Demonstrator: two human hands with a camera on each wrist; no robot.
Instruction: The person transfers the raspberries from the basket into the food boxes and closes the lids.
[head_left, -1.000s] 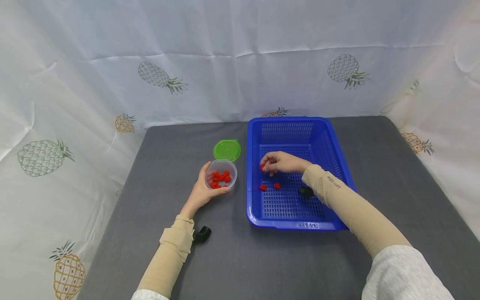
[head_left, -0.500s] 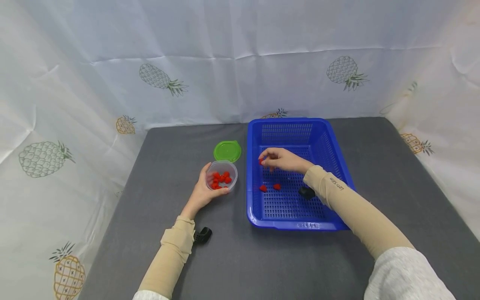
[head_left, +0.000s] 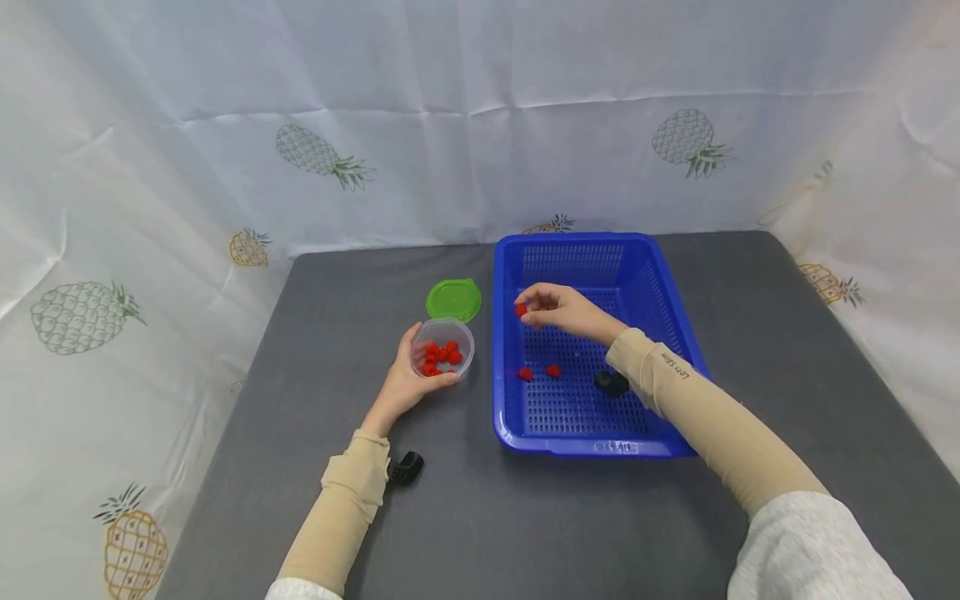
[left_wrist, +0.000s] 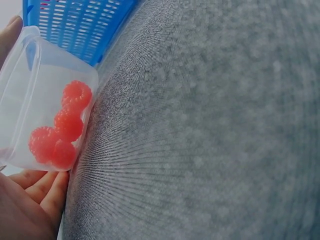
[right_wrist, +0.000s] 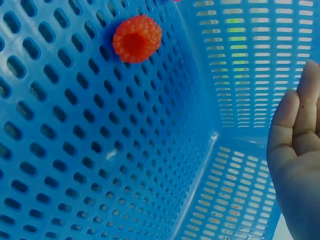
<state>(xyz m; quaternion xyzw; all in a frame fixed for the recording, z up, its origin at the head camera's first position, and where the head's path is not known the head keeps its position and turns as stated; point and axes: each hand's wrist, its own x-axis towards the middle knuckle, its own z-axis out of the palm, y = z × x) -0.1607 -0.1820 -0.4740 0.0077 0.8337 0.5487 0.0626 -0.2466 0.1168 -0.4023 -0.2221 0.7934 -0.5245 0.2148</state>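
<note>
My left hand holds a clear plastic tub on the table, thumb and fingers round its sides. Inside the tub lie several red raspberries, seen through its wall in the left wrist view. Over the left part of a blue basket, my right hand pinches one raspberry between thumb and fingertips. Two more raspberries lie on the basket floor, the right one also showing in the right wrist view. There, only part of my right hand appears, and the pinched raspberry is out of sight.
A green lid lies on the grey table behind the tub, left of the basket. Black wrist cameras are worn at both wrists. White cloth printed with pineapples hangs behind and beside the table.
My right hand has risen and moved slightly away from me with the raspberry in its fingertips. The left hand and the tub have stayed in place.
</note>
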